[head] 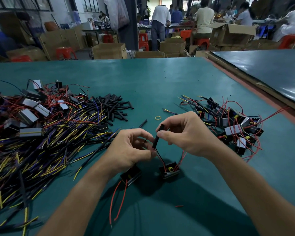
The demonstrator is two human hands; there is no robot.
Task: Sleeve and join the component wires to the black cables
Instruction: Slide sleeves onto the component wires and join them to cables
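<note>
— Where is the black sleeve sitting?
— It is hanging tilted just above the tabletop, between the two hands. The right hand is pinching its upper half, with thumb and forefinger clamped on it. The left hand is curling its fingers together on the component wires at the sleeve's lower end.
— Where are those wires coming from?
— They are rising, one red and one black, from a black component lying below the hands. A second component is lying half under the left wrist, trailing two red wires toward the near edge.
— How much room is lying around them?
— Bare green is stretching beyond the hands to the far edge. On the left, a heap of black cables and a pile of sleeves are crowding in. On the right, a heap of components is lying near the red-edged side, with a dark table just beside it.
— Any writing?
— Orange marks are showing on one component in the right heap, too small to read.
— Counts?
— One yellow rubber band, one loose sleeve, one red scrap. The heaps are too tangled to count.
</note>
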